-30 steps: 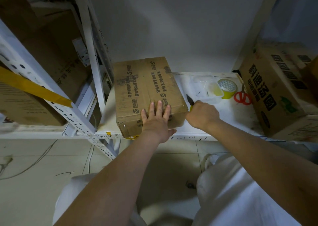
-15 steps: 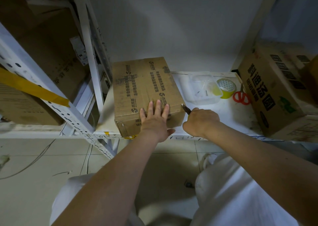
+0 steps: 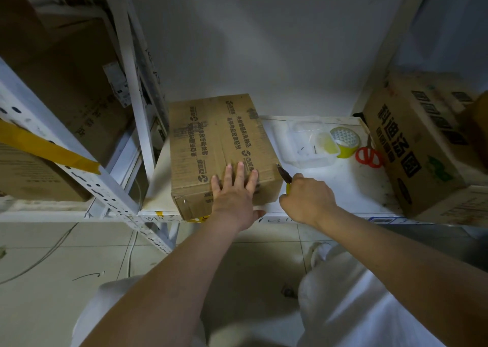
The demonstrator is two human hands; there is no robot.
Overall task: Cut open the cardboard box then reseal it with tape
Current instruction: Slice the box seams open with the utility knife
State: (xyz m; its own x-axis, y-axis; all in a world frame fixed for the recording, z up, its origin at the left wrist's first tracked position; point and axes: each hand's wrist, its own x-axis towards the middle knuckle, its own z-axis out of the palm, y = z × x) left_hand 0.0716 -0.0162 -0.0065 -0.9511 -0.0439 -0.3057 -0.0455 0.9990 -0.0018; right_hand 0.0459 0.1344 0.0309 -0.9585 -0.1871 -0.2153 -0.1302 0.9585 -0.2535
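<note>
I press my left hand (image 3: 233, 196) flat on the near end of the box (image 3: 219, 146), which sits on the white shelf (image 3: 330, 188). My right hand (image 3: 307, 198) grips the knife (image 3: 285, 176), blade tip at the box's near right corner.

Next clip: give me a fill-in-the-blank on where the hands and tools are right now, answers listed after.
1. The left hand lies flat on top of the ____.
2. The right hand grips a knife whose blade tip is at the box's ____ edge.
3. The scissors beside the roll of tape have ____ handles.
4. The clear plastic container sits between the cardboard box and the ____.

Missing words: cardboard box; right; red; roll of tape
</note>
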